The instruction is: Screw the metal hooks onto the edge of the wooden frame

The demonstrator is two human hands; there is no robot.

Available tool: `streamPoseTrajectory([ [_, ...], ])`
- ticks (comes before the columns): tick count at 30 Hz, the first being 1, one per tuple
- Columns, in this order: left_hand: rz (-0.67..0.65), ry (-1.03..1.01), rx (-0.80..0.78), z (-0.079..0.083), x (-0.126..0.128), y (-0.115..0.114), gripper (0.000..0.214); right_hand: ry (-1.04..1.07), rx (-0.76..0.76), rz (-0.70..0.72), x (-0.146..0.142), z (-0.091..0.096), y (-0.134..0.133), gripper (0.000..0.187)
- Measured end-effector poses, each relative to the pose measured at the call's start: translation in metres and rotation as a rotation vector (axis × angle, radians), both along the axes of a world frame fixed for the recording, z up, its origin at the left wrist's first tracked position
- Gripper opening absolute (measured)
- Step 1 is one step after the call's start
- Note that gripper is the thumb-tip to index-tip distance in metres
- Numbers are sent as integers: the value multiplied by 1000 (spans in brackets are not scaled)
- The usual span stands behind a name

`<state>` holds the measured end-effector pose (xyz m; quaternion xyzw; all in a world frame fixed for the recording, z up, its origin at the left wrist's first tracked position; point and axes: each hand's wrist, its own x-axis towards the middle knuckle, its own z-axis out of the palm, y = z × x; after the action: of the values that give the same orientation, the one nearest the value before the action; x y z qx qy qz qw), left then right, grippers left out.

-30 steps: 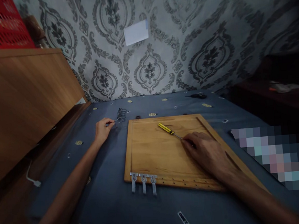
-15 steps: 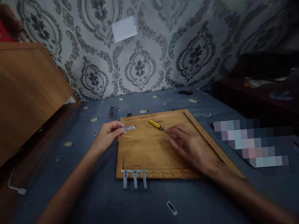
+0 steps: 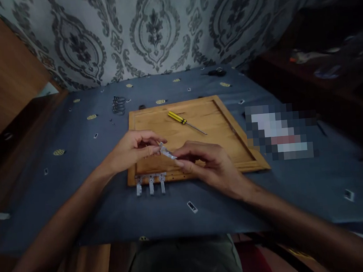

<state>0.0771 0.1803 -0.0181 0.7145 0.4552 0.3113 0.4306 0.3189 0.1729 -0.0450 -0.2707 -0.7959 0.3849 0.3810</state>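
From where I stand, I see a person's two hands meeting at the centre of the frame, over a wooden board [image 3: 155, 125], with a small silvery clip [image 3: 169, 152] held between them. The left hand [image 3: 135, 147] pinches the clip's upper-left end between thumb and fingers, its fingers part curled. The right hand [image 3: 211, 162] has a similar pinch on the lower-right end, thumb and forefinger nearly closed on it. The clip slants down to the right, raised above the board's lower half. Along the board's lower-left edge sit three fitted clips [image 3: 151, 184] in a row, their arms sticking out past the edge onto a dark blue cloth [image 3: 86, 168]; small holes [image 3: 172, 177] run on to the right of them. A yellow-handled screwdriver [image 3: 186, 122] lies on the board's upper half, its tip pointing down to the right. Left of the board's top corner is a cluster of dark metal pieces [image 3: 118, 105], with tiny bits [image 3: 112, 121] just below. A black tool [image 3: 217, 72] lies near the cloth's far edge, before a patterned wall [image 3: 154, 29]. Brown wood [image 3: 9, 61] fills the upper left.
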Motion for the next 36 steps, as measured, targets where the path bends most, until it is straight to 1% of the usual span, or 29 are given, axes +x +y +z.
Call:
streamPoseTrajectory([
  [3,-36,12,-16,-2,9,-3,28,15,-132,4,4,-4,-17,15],
  [9,-81,96,6,-8,23,-9,14,17,-315,-68,8,-24,-51,17],
  [12,-83,156,30,-12,21,-9,16,0,-413,-83,10,-30,-59,20],
  [17,-129,219,46,-18,18,-9,16,-16,-527,-84,9,-34,-61,23],
  [22,-184,248,52,-21,17,-8,11,-23,-562,-57,7,-34,-59,23],
  [30,-255,261,40,-22,17,-6,13,-32,-545,-2,5,-34,-55,16],
  [36,-286,262,18,-21,16,-5,14,-36,-578,30,3,-30,-54,16],
])
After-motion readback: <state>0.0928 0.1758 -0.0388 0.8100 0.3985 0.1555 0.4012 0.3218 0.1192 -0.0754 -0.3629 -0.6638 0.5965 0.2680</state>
